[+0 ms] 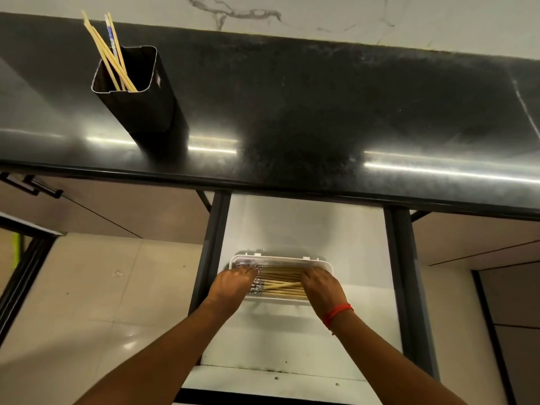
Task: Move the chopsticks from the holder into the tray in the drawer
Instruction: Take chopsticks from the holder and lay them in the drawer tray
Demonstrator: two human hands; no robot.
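Wooden chopsticks (282,283) lie left-to-right in tray (280,260); left hand (230,286), right hand (321,289) grip their ends.

A glossy black desk (292,97) carries a tall black holder (140,95) near its left end. Below it, the open drawer's (292,331) pale floor bears a white tray (280,260).
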